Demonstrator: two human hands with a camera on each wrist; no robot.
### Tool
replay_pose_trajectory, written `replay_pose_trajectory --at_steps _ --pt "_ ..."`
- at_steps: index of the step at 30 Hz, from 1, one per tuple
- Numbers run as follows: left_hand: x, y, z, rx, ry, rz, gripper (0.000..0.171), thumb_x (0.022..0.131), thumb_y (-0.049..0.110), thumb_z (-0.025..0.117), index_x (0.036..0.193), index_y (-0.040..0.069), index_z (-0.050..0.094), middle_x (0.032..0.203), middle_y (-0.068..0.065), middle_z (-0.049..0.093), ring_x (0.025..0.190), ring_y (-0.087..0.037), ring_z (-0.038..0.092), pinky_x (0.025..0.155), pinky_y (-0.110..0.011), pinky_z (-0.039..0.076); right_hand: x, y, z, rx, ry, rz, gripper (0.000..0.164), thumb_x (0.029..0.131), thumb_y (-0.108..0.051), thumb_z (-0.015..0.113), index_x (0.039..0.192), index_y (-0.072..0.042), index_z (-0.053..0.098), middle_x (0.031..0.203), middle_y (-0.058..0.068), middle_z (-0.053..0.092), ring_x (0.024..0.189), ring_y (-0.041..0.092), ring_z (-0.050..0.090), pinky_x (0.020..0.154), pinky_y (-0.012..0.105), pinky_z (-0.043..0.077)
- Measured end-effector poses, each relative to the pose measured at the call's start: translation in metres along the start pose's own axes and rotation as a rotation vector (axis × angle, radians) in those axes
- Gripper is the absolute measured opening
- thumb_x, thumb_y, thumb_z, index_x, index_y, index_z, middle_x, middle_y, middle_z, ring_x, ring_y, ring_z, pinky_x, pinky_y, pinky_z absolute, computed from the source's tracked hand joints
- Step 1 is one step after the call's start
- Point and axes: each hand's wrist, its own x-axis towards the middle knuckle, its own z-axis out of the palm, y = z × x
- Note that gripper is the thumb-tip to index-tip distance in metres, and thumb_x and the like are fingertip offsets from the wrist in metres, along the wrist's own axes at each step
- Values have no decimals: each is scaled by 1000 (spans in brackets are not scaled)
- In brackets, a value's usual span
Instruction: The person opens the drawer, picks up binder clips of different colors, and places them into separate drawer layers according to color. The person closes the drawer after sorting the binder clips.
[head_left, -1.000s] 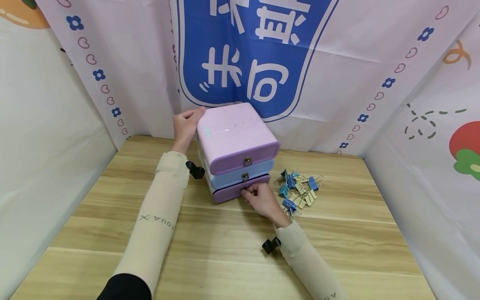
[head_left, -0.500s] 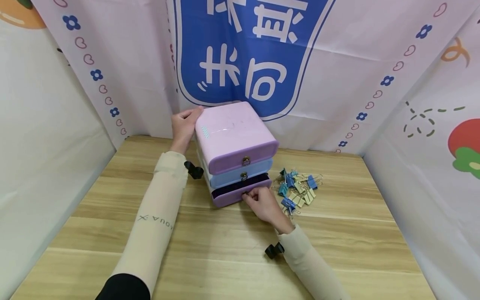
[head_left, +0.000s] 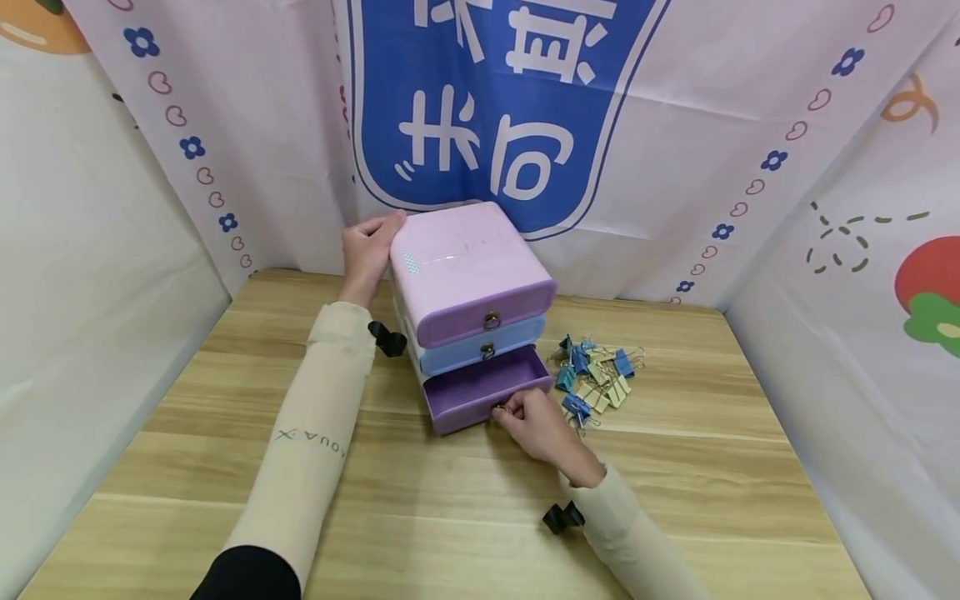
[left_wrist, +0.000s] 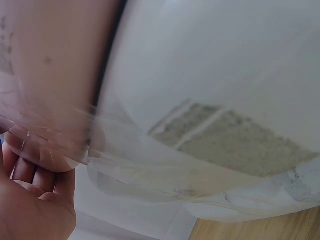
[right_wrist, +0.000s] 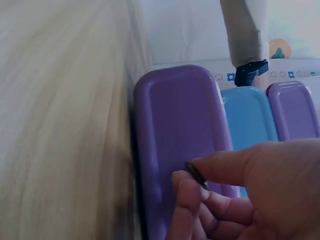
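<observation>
A small three-tier drawer box (head_left: 468, 250), pink, blue and purple, stands on the wooden table. My left hand (head_left: 367, 254) grips its back left top corner; in the left wrist view its fingers (left_wrist: 42, 177) curl at the box's edge. At the front, my right hand (head_left: 536, 421) pinches the ring pull (right_wrist: 196, 174) of the bottom purple drawer (head_left: 457, 418) between thumb and forefinger. That drawer is pulled partly out and its purple inside shows nothing in it. The blue middle drawer (head_left: 450, 357) and the purple top drawer (head_left: 457, 327) are closed.
A loose pile of binder clips (head_left: 596, 379), blue, teal and yellow, lies right of the box near my right hand. Behind the box hangs a printed cloth (head_left: 637, 208), with white cloth walls on both sides. The table (head_left: 360, 517) stretches toward me.
The bottom drawer has slid out toward me from nearly closed, and my right hand has moved back with its ring pull. My left hand has stayed on the box corner.
</observation>
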Motion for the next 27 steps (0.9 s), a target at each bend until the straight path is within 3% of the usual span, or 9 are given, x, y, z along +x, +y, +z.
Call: replay_pose_trajectory --at_steps 7,19,27 --pt "0 2 0 -3 -5 0 40 94 42 80 119 11 81 109 0 77 95 -10 66 76 -20 55 -16 1 -3 -5 -33 15 32 102 -22 71 72 -10 69 56 -8 51 49 6 41 48 20 33" --pt "-2 1 0 -2 -2 19 38 95 40 80 117 10 81 107 1 77 95 -9 66 76 -20 54 -38 10 -2 -29 2 29 22 99 -21 74 79 -12 74 63 -8 62 53 8 51 53 23 42" --pt "-2 2 -1 9 -7 22 43 93 45 80 119 11 81 113 -3 78 97 -9 66 77 -20 54 -42 15 -3 -28 -2 -21 17 95 -20 78 81 -12 73 71 -5 69 58 6 59 55 21 50"
